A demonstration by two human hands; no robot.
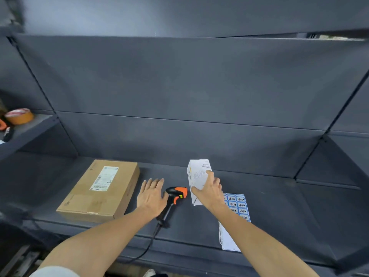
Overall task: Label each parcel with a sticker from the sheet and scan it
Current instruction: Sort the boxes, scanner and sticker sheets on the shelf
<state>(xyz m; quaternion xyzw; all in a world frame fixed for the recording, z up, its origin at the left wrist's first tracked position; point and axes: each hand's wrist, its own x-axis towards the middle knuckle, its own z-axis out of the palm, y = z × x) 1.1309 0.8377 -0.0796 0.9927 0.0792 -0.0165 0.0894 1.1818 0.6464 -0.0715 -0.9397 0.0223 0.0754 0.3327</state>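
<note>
A flat brown cardboard parcel (99,191) with a white shipping label lies on the dark shelf at the left. A small white box parcel (197,174) stands tilted right of centre; my right hand (209,189) holds it, thumb on one side and fingers across its face. My left hand (151,193) hovers flat with straight fingers, just left of the black and orange barcode scanner (175,193), which lies on the shelf. The sticker sheet (236,204) with blue-framed labels lies under my right forearm, partly hidden.
The scanner's cable (147,246) runs off the shelf's front edge (179,242). A roll of orange tape (19,115) and small tools sit on a side shelf at far left. Dark back panels enclose the shelf bay.
</note>
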